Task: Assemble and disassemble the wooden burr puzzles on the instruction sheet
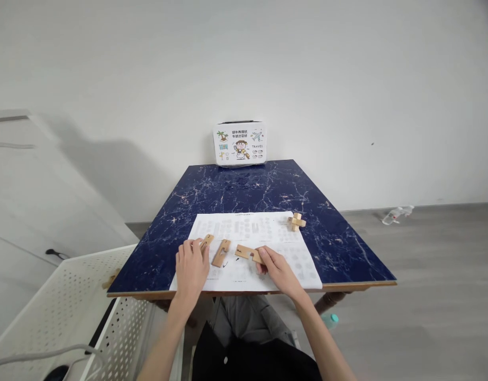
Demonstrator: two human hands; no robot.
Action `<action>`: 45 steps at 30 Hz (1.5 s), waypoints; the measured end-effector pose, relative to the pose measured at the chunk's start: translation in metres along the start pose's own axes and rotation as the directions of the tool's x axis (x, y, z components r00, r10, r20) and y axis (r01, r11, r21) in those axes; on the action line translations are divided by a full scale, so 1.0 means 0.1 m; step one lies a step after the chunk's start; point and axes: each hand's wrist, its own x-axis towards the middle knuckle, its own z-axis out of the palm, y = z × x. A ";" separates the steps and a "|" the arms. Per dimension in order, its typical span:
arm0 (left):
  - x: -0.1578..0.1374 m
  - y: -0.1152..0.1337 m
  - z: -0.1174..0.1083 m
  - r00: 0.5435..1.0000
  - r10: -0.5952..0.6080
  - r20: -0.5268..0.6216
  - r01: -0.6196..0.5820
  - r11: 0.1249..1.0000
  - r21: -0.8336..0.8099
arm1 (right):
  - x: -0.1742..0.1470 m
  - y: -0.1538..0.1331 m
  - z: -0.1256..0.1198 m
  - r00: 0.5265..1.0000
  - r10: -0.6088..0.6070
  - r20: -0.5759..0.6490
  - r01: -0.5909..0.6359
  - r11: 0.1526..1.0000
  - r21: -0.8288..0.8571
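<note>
My right hand (278, 269) pinches the right end of a flat wooden puzzle piece (243, 251) with a notch in its edge and a dark mark near the far end. Over on the left, the fingers of my left hand (192, 267) close round another wooden piece (208, 239), partly covered by them. Between the hands a third notched piece (217, 259) lies slanted on a printed paper sheet (263, 283). An assembled wooden cross-shaped puzzle (297, 222) rests at the sheet's right edge.
The sheet lies at the near edge of a dark blue marbled table (236, 190). A white illustrated case (240, 144) stands at the back against the wall. White perforated basket (81, 275) at left; plastic bottles (392, 216) on the floor at right.
</note>
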 end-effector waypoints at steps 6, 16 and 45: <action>0.14 -0.16 0.04 0.990 0.099 0.104 -0.104 0.994 0.038 | 0.01 0.03 0.00 1.000 -0.010 0.005 0.010 1.000 0.002; 0.30 -0.07 -0.10 0.990 0.030 0.134 0.002 0.973 -0.230 | 0.03 0.04 0.01 1.000 -0.023 -0.015 0.023 0.999 0.042; -0.12 0.66 0.33 0.982 0.184 0.043 -0.087 0.645 -0.759 | 0.07 0.13 0.12 0.966 -0.037 -0.255 -0.003 0.988 -0.155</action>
